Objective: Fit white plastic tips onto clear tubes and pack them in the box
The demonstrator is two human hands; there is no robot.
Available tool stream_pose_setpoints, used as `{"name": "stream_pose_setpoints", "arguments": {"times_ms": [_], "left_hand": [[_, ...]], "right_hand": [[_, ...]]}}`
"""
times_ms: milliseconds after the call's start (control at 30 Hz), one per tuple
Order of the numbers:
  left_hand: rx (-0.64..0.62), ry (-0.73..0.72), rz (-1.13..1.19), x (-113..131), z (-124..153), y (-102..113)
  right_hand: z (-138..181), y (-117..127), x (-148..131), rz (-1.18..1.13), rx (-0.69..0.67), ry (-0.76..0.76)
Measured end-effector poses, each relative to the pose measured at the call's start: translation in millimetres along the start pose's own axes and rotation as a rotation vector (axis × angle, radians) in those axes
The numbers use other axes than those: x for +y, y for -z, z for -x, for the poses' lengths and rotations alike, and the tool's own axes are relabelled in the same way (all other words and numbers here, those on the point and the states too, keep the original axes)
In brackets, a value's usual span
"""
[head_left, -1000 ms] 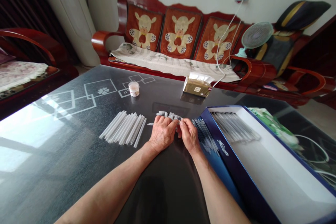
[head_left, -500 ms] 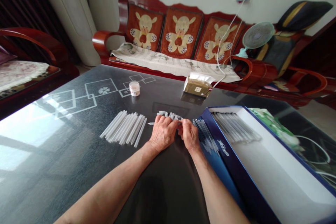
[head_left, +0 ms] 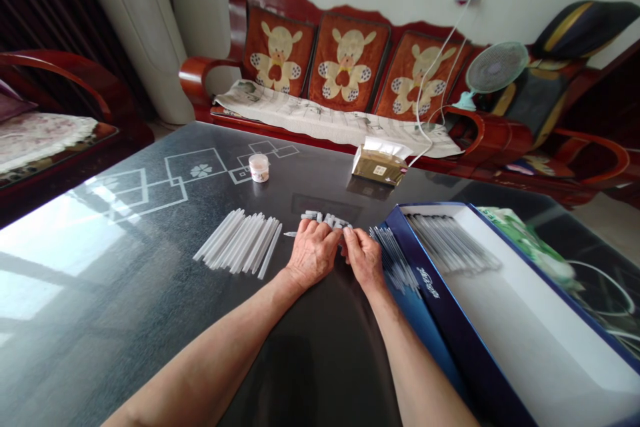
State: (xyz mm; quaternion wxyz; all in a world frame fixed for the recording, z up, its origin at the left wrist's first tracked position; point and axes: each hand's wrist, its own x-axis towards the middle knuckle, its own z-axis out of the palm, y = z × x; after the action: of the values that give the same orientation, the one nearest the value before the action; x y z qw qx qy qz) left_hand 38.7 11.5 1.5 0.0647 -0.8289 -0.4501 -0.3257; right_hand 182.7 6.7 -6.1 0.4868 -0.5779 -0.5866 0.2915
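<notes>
My left hand (head_left: 314,250) is closed around a slim pen (head_left: 290,234), whose pointed end sticks out to the left of the fingers. My right hand (head_left: 365,257) pinches at the pen's other end, close against the left fingers; the part between them is hidden. Just beyond the hands lies a small heap of short whitish caps (head_left: 327,219). To the left, several translucent white pen barrels (head_left: 240,241) lie side by side on the dark table. Thin dark-tipped refills (head_left: 395,260) lie right of my right hand.
A blue box with a white inside (head_left: 525,340) stands at the right, holding a row of clear pens (head_left: 453,243). A green package (head_left: 530,240) lies behind it. Farther back are a small round tub (head_left: 259,169) and a tissue box (head_left: 380,163) on the glossy table.
The view has shifted slightly. My right hand has turned a little and its wrist sits slightly farther right. My left hand keeps its hold on the pen.
</notes>
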Motion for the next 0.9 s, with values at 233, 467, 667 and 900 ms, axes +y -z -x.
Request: {"name": "stream_pose_setpoints", "arguments": {"times_ms": [233, 467, 667, 900], "left_hand": [[0.019, 0.005, 0.009, -1.4, 0.4, -2.4], [0.01, 0.019, 0.008, -2.0, 0.5, -2.8], [-0.008, -0.013, 0.035, -0.9, 0.6, -1.1], [0.014, 0.023, 0.025, -3.1, 1.6, -3.9]], "right_hand": [[-0.9, -1.5, 1.3, -0.002, 0.039, -0.032], [-1.2, 2.7, 0.0, -0.025, -0.037, 0.028], [-2.5, -0.2, -0.5, -0.03, -0.011, -0.018], [-1.5, 3.2, -3.6, -0.065, -0.037, -0.033]]}}
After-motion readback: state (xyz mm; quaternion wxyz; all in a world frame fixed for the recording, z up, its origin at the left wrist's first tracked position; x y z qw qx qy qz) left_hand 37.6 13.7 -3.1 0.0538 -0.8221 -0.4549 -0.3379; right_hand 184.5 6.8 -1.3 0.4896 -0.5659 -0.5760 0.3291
